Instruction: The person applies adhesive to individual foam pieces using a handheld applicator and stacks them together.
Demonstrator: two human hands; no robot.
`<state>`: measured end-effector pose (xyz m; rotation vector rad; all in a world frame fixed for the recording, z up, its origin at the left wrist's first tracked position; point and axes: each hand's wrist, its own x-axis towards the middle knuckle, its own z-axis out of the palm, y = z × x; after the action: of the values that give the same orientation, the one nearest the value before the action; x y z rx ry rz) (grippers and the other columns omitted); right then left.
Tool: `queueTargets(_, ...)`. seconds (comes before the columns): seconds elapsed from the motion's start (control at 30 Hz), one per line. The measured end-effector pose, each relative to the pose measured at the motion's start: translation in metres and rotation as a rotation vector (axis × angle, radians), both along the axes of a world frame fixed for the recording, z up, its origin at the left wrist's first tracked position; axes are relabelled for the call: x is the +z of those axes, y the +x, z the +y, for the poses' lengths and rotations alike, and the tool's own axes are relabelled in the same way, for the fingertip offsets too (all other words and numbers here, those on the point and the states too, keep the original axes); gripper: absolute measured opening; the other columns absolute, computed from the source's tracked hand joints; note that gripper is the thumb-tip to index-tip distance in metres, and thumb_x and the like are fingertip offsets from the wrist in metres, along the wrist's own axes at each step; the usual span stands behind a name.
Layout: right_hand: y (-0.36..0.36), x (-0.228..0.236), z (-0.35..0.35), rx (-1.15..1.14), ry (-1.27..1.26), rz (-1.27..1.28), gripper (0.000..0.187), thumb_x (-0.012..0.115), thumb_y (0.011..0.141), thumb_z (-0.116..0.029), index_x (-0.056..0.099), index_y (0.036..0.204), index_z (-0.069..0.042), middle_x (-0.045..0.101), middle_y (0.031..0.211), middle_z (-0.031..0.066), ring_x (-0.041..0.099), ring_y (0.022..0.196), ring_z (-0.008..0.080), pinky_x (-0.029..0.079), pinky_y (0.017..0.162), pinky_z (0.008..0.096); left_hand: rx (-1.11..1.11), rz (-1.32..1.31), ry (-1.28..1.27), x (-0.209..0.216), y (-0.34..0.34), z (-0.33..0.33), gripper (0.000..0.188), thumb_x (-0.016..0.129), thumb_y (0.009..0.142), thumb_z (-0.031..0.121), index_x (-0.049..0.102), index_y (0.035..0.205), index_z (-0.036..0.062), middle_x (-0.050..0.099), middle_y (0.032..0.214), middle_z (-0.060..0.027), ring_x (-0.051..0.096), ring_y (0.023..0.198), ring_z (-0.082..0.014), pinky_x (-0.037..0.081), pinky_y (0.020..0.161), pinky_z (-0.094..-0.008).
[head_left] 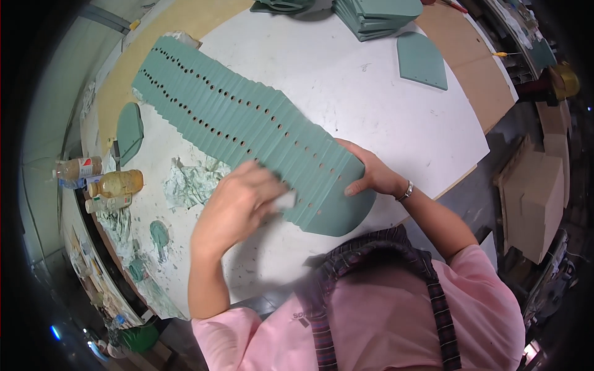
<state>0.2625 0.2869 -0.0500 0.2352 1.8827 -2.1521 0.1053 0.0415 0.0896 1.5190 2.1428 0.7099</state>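
A long row of green-painted boards (247,114), stacked like leaning cards, runs diagonally over the white table. Two lines of small round holes show along their edges; those near the far end look dark, those near me brown. My left hand (238,201) is closed, its fingers blurred, around a small whitish piece (285,201) against the boards' edges at the lower line of holes. What this piece is, I cannot make out. My right hand (377,176) grips the near end of the row, thumb on the face of the last round-ended board (346,207), fingers behind its edge.
More green boards (374,15) are piled at the far edge, with a single board (422,60) to the right and another (130,133) at left. A stained crumpled cloth (193,180), bottles (117,184) and a paint-crusted round tool (159,234) lie left. Cardboard boxes (532,198) stand right.
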Motion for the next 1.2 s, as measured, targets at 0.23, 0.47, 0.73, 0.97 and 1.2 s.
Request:
queueTargets(0.23,-0.004,-0.001,0.001,0.026,-0.004,0.057,0.111,0.088,0.058,-0.018,0.034,0.153,-0.004,0.045,0.151,0.0099,0.04,0.141,0.0232,0.029,0.118,0.0364,0.211,0.074,0.053,0.016,-0.032,-0.04,0.03,0.078,0.069,0.002,0.072,0.098,0.0009,0.068,0.089,-0.0105,0.059,0.085,-0.0303,0.05,0.075,-0.0394)
queueTargets(0.47,-0.001,-0.006,0.002,0.012,-0.017,0.035,0.113,0.091,0.058,-0.016,0.032,0.154,-0.003,0.042,0.154,0.0109,0.037,0.143,0.0235,0.026,0.119,0.0363,0.423,0.622,0.279,-0.046,-0.123,-0.011,0.021,0.074,0.077,0.003,0.067,0.096,0.0013,0.063,0.09,-0.0144,0.059,0.086,-0.0337,0.049,0.076,-0.0427)
queueTargets(0.73,0.002,-0.004,0.007,0.025,0.038,0.0,0.113,0.092,0.059,-0.014,0.032,0.154,-0.003,0.041,0.155,0.013,0.036,0.143,0.0254,0.027,0.118,0.0368,0.44,0.726,0.286,-0.055,-0.174,0.017,0.018,0.075,0.08,0.012,0.066,0.092,0.0017,0.063,0.09,-0.0169,0.06,0.087,-0.037,0.05,0.077,-0.0448)
queueTargets(0.97,0.002,-0.01,0.007,0.024,0.056,-0.008,0.113,0.093,0.059,-0.018,0.033,0.154,-0.004,0.04,0.155,0.0143,0.036,0.144,0.0263,0.027,0.119,0.0382,0.648,0.572,0.296,-0.06,-0.241,0.008,0.019,0.075,0.08,0.013,0.068,0.093,0.0014,0.064,0.087,-0.0157,0.061,0.084,-0.0345,0.05,0.077,-0.0441)
queueTargets(1.2,0.0,-0.006,0.006,0.012,0.002,-0.037,0.112,0.092,0.06,-0.017,0.033,0.154,-0.003,0.043,0.151,0.0137,0.038,0.141,0.0261,0.028,0.118,0.0391,0.901,0.501,0.184,-0.062,-0.288,0.014,0.018,0.075,0.079,0.014,0.07,0.09,0.0017,0.066,0.088,-0.0174,0.063,0.087,-0.0357,0.05,0.078,-0.0442)
